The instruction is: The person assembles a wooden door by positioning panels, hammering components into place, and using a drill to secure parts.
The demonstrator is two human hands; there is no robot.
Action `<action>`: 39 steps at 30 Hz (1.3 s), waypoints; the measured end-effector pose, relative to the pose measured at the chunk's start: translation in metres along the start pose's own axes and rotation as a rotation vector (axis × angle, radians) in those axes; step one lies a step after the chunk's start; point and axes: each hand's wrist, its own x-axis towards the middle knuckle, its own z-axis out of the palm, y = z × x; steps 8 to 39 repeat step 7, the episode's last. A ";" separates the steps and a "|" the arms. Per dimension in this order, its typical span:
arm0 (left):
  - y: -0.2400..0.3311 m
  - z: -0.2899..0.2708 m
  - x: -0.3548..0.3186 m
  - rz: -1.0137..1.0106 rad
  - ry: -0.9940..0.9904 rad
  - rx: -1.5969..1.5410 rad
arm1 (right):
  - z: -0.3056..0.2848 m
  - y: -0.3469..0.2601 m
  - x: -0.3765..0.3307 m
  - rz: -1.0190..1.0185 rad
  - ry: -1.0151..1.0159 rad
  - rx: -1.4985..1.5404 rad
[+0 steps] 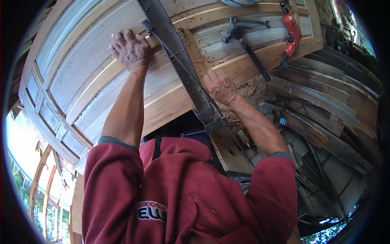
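Overhead, head view: a person in a red sweatshirt leans over a panelled wooden door [101, 73] laid flat, with a long steel bar clamp [178, 61] lying across it.

Left hand: the left hand [130, 49] rests palm down on a pale rail of the door beside the far end of the clamp, fingers curled loosely over the wood; it seems to steady the frame, gripping nothing that shows.

Right hand: the right hand [220, 86] sits just beside the clamp bar near its lower jaw, fingers folded in a loose fist; whether they close on a handle or screw cannot be told, since the back of the hand covers them.

Bar clamp: it spans the door's width slantwise, its lower head [211, 118] hooked at the near edge, a placing that would press the rails together.

Tools at rest: a claw hammer [243, 46], a spanner [248, 21] and an orange power drill [291, 32] lie on the door's far side, near the right hand yet apart from the clamp.

Surroundings: stacked dark planks [325, 97] and a heap of sawdust [254, 87] lie to the right of the door.

Hidden or unclear: the sweatshirt masks the door's near edge; the clamp's upper end runs out of frame; the fisheye lens bends the rails into curves.
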 end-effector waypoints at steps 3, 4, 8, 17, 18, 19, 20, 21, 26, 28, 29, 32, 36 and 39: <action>0.002 0.001 -0.002 0.008 0.038 -0.015 | -0.002 0.007 0.003 -0.101 -0.039 -0.034; 0.004 0.003 0.000 0.027 0.086 0.005 | -0.004 0.008 0.004 -0.114 -0.046 -0.044; -0.001 0.009 -0.006 0.058 0.151 0.053 | -0.001 -0.007 0.004 0.086 -0.063 -0.073; -0.001 0.009 -0.006 0.058 0.151 0.053 | -0.001 -0.007 0.004 0.086 -0.063 -0.073; -0.001 0.009 -0.006 0.058 0.151 0.053 | -0.001 -0.007 0.004 0.086 -0.063 -0.073; -0.001 0.009 -0.006 0.058 0.151 0.053 | -0.001 -0.007 0.004 0.086 -0.063 -0.073; -0.001 0.009 -0.006 0.058 0.151 0.053 | -0.001 -0.007 0.004 0.086 -0.063 -0.073; -0.001 0.009 -0.006 0.058 0.151 0.053 | -0.001 -0.007 0.004 0.086 -0.063 -0.073; -0.001 0.009 -0.006 0.058 0.151 0.053 | -0.001 -0.007 0.004 0.086 -0.063 -0.073; -0.001 0.009 -0.006 0.058 0.151 0.053 | -0.001 -0.007 0.004 0.086 -0.063 -0.073; -0.001 0.009 -0.006 0.058 0.151 0.053 | -0.001 -0.007 0.004 0.086 -0.063 -0.073; -0.001 0.009 -0.006 0.058 0.151 0.053 | -0.001 -0.007 0.004 0.086 -0.063 -0.073; -0.001 0.009 -0.006 0.058 0.151 0.053 | -0.001 -0.007 0.004 0.086 -0.063 -0.073; -0.001 0.009 -0.006 0.058 0.151 0.053 | -0.001 -0.007 0.004 0.086 -0.063 -0.073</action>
